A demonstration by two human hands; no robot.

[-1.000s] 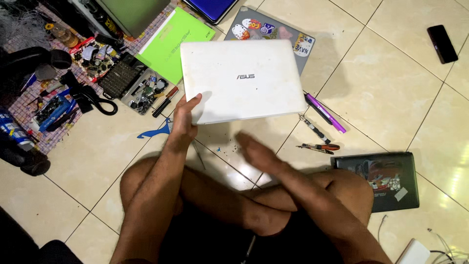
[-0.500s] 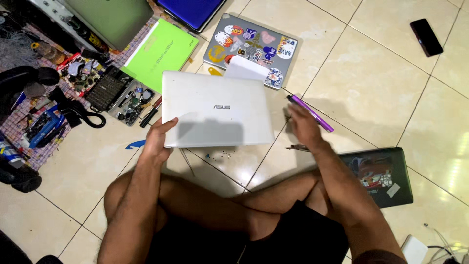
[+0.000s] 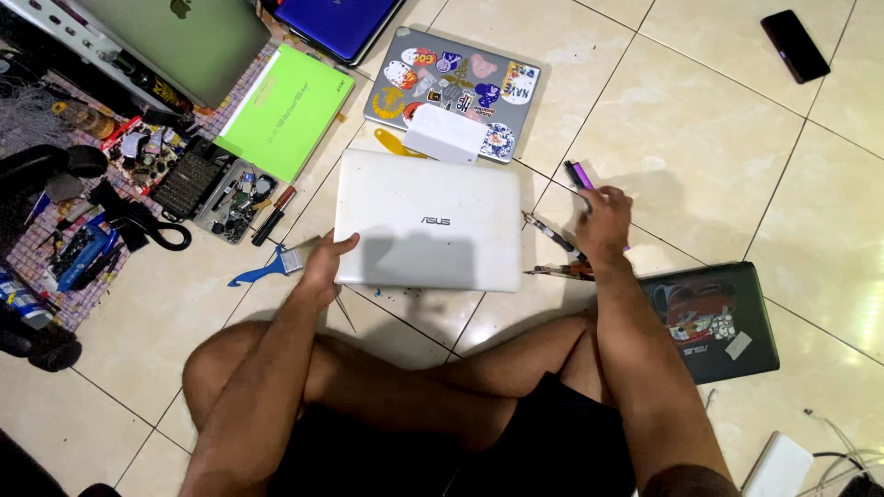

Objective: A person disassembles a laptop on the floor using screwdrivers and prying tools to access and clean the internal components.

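White matte laptop [image 3: 428,221] (closed, rounded corners), left hand [image 3: 324,267] fingers gripping its edge, right hand [image 3: 603,221] fingers curled on purple pen [image 3: 580,177].

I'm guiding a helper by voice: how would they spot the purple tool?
Start at the closed white laptop on the tiled floor. Just off its right edge is the right hand, covering the purple tool. It's the only purple item; the screwdrivers beside it are dark.

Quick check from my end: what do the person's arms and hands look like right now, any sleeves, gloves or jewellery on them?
Both arms are bare from wrist to upper arm, with no sleeves in view. The left hand and right hand wear no gloves, and no watch, bracelet or ring shows. Fingers are uncovered. The only clothing visible is dark shorts on the crossed legs.
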